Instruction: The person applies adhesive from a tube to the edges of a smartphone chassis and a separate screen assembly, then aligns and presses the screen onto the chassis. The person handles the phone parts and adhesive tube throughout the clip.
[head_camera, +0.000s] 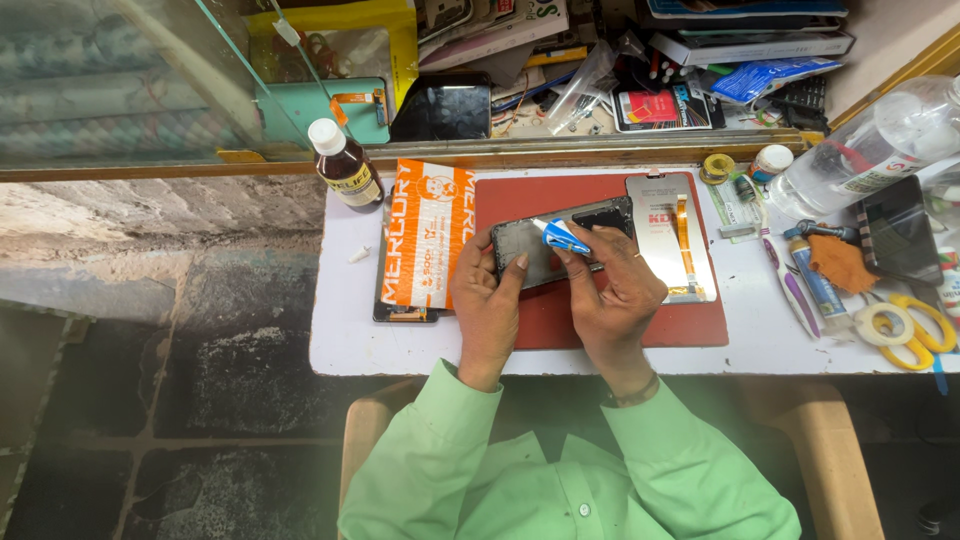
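Left hand (487, 300) grips the opened phone (560, 245) over the red mat (690, 325); right hand (610, 290) pinches a small blue-and-white tube (562, 237) against its frame. Gluing looks under way; the silver back panel (668, 235), just right of the phone, is not yet fitted.

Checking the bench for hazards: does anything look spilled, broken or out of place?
Nothing is spilled. The opened phone in the left hand has its back off, and the right hand holds a small blue tube against it. The yellow scissors lie open.

Left hand (487, 300) gripping opened phone frame (548, 245) over red mat (690, 320); right hand (612, 290) pressing blue-white tube (562, 238) against it. Silver back panel (668, 235) lying just beside.
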